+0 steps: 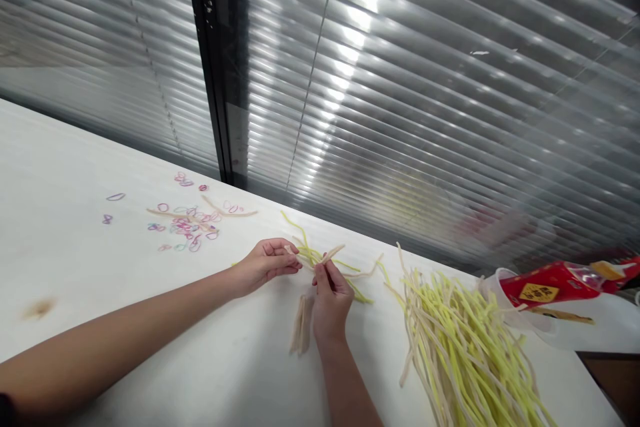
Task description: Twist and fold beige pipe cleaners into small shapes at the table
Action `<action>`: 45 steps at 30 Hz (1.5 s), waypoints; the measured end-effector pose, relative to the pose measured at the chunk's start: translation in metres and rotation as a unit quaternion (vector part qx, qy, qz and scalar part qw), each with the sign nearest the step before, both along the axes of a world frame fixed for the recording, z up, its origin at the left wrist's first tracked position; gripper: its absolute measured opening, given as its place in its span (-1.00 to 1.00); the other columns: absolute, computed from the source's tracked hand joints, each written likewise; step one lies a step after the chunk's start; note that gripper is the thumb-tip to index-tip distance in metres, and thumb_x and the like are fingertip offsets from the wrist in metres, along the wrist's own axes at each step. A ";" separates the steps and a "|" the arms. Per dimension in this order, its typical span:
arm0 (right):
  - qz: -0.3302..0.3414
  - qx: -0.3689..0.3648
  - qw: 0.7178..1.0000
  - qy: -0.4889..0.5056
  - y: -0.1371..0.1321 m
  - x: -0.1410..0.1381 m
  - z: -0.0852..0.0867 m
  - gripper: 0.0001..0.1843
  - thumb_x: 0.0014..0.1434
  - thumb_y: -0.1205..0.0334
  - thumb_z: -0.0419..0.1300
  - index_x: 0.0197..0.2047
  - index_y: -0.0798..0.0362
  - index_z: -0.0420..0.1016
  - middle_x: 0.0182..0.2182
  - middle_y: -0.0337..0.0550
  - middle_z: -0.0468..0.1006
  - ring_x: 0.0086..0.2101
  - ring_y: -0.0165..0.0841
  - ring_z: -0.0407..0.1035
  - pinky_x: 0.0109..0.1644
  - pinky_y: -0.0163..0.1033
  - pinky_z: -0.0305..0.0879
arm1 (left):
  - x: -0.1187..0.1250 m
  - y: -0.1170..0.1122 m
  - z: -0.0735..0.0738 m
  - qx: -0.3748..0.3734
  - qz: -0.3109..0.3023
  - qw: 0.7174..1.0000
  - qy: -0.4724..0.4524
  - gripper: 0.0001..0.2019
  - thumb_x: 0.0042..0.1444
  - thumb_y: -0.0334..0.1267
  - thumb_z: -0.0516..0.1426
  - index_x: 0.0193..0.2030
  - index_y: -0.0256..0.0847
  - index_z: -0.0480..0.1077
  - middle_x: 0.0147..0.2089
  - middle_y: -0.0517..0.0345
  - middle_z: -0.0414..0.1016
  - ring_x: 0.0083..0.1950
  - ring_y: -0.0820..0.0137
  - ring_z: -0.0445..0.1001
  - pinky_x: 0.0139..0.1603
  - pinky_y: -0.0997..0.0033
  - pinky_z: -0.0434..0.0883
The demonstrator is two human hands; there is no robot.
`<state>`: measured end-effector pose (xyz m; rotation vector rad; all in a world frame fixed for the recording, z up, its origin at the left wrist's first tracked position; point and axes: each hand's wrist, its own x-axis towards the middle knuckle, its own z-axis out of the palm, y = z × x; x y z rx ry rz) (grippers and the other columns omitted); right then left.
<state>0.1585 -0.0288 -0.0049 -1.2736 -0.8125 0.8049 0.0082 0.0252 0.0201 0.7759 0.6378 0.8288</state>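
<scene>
My left hand point(273, 260) is closed in a pinch on one end of a beige strand point(332, 253), soft and thick like a pipe cleaner. My right hand point(333, 290) pinches the same strand further right, thumb and fingers together; exactly how the strand runs between the hands is hard to see. Behind them, loose yellow strands point(361, 296) and a few beige ones lie on the white table point(200, 360). A short beige bundle of strands point(301, 327) sits just left of my right wrist, its upper end near the hand.
Small coloured rubber bands point(190, 223) are scattered at the left with some beige strands. A large heap of yellow and beige strands point(460, 340) lies at the right. Beyond it, a red-labelled bottle point(550, 287) rests on its side by a clear plastic cup point(495, 287). Window blinds point(400, 113) stand behind.
</scene>
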 end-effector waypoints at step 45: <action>0.066 0.134 0.907 -0.394 -0.008 -0.004 -0.004 -0.39 0.10 0.59 -0.12 0.08 -0.09 0.42 -0.34 -0.16 0.25 -0.35 -0.42 0.24 -0.26 -0.32 0.31 | 0.004 -0.004 -0.003 0.030 0.044 0.996 0.071 -0.75 -0.08 -0.26 0.30 -0.22 -0.25 0.54 -0.30 0.09 0.58 -0.22 0.36 0.52 -0.04 0.32 0.44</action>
